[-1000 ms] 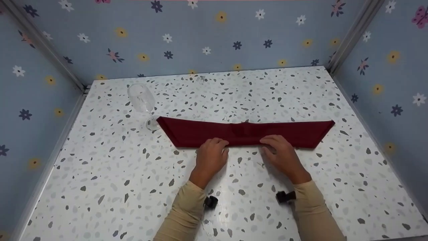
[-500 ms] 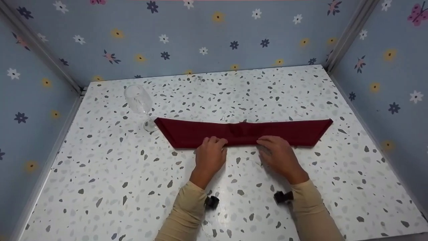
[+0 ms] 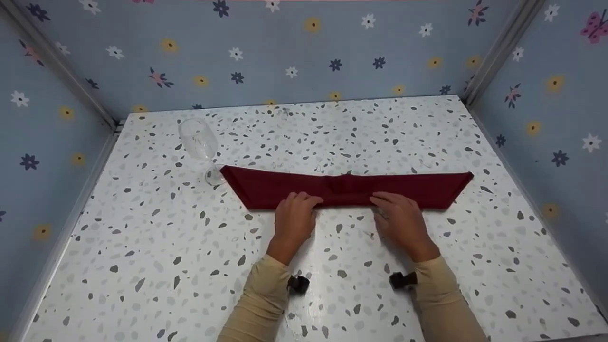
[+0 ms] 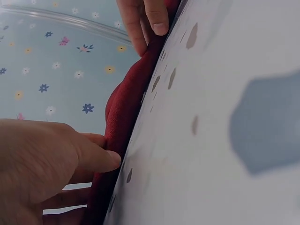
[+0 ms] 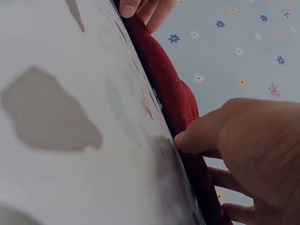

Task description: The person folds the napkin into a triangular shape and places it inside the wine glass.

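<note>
A dark red cloth (image 3: 266,187), folded into a long flat strip with slanted ends, lies across the middle of the table. Its near edge is a rounded fold, and a small bulge rises mid-length. My left hand (image 3: 294,221) pinches that edge left of centre, thumb (image 4: 105,161) on the near side and fingers over the top. To the right of centre, my right hand (image 3: 403,223) grips the same edge likewise, its thumb (image 5: 185,140) against the fold. A stretch of cloth lies between the two hands.
A clear stemmed wine glass (image 3: 199,142) is at the back left, its foot (image 3: 214,175) right at the cloth's left corner. Flower-patterned panels (image 3: 289,47) enclose the speckled table (image 3: 142,247) at the back and sides. Black wrist cameras sit at both cuffs.
My hands have moved slightly apart along the near edge. The cloth keeps its shape and the glass stays where it was; the head view shifts a little.
</note>
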`<state>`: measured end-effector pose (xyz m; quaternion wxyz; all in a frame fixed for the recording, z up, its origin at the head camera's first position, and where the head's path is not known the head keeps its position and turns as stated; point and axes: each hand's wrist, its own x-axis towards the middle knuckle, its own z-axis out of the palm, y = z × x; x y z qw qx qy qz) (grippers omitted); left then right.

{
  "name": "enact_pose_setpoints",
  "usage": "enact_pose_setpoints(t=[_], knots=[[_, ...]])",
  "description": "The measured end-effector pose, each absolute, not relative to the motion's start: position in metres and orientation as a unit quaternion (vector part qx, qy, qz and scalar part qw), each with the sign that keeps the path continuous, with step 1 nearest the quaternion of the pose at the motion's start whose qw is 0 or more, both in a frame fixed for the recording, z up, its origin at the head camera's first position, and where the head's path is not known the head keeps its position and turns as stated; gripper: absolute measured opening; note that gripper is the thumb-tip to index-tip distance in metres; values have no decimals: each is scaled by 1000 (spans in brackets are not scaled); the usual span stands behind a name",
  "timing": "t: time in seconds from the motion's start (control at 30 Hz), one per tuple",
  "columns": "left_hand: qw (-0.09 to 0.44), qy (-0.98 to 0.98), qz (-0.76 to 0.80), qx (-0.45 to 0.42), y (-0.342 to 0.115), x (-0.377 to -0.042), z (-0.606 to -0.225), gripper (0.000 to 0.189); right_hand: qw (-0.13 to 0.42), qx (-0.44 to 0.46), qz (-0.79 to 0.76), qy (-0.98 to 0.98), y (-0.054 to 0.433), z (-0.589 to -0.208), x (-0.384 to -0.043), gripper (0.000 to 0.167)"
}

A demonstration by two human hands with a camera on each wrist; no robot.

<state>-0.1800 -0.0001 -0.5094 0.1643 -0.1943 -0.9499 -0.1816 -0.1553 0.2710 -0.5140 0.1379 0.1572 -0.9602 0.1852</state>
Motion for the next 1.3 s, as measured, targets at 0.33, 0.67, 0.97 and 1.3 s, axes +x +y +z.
enact_pose_setpoints(t=[0.33, 0.67, 0.97, 1.3], knots=[[137, -958, -183, -172, 1, -186, -510, 23, 135, 107, 206, -963, 271, -510, -155, 35], [152, -957, -177, -174, 1, -188, -509, 17, 125, 63, 223, -965, 273, -509, -158, 26], [166, -947, -205, -184, 0, -185, -512, 15, 119, 54, 249, -960, 279, -510, -158, 20], [175, -945, -205, -184, 1, -185, -512, 13, 120, 48, 251, -959, 284, -513, -160, 18]])
